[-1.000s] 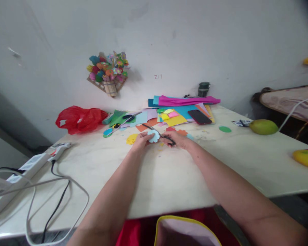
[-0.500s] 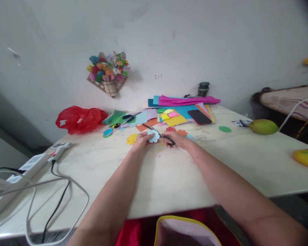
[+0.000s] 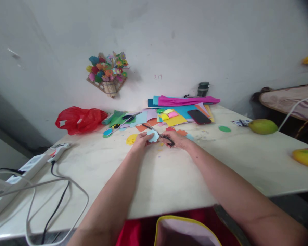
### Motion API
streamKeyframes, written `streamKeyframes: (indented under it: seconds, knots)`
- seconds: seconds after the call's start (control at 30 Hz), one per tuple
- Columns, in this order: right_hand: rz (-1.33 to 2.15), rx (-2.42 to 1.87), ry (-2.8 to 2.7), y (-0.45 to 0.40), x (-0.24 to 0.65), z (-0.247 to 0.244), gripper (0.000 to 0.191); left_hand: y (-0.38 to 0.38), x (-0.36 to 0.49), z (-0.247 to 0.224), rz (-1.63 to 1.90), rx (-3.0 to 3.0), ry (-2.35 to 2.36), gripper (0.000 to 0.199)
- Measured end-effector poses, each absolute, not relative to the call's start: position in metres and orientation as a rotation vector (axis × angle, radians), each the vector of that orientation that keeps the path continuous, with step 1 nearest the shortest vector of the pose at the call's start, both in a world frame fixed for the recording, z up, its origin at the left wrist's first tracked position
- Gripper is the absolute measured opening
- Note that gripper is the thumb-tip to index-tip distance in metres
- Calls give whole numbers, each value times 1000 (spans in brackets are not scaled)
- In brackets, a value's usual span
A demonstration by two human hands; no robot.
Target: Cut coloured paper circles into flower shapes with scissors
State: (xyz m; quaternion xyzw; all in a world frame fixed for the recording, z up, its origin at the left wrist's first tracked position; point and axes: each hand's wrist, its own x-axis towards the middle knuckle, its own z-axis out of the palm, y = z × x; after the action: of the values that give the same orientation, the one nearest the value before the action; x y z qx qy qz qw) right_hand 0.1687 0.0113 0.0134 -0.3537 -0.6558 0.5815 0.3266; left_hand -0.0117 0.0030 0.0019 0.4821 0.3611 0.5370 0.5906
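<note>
Near the middle of the table, my left hand [image 3: 141,139] pinches a light-blue paper flower [image 3: 153,136] with a scalloped edge. Dark-handled scissors [image 3: 167,139] are in my right hand [image 3: 178,140], their blades reaching up and left behind the flower's edge. Whether the blades touch the paper I cannot make out. Yellow paper flowers [image 3: 131,139] lie just left of my left hand. Behind my right hand are a red paper flower [image 3: 170,129], an orange one [image 3: 181,132] and a light-blue one [image 3: 189,137], partly covered.
Coloured paper sheets [image 3: 143,118] are spread at the back, with a phone [image 3: 199,117] on them. A second pair of scissors [image 3: 128,118] and a red plastic bag [image 3: 80,119] are further left. A power strip [image 3: 28,171] with cables lies front left; a mango [image 3: 263,126] sits right.
Almost nothing differs. Both hands keep their hold on the flower and the scissors, with only a very slight shift of the scissors and right fingers.
</note>
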Motion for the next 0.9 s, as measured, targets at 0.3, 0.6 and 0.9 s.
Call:
streamKeyframes:
  seconds: [0.3,0.6,0.9]
  knots:
    - [1341,-953,-1628,13,176,16,38,4,-13,0,1151,1243,897,28]
    - [1331,-809,-1520,15,171,15,36,-2,-6,2,941,1397,883,24]
    - [1310,-828,-1477,14,168,14,33,3,-8,-3,1129,1290,933,26]
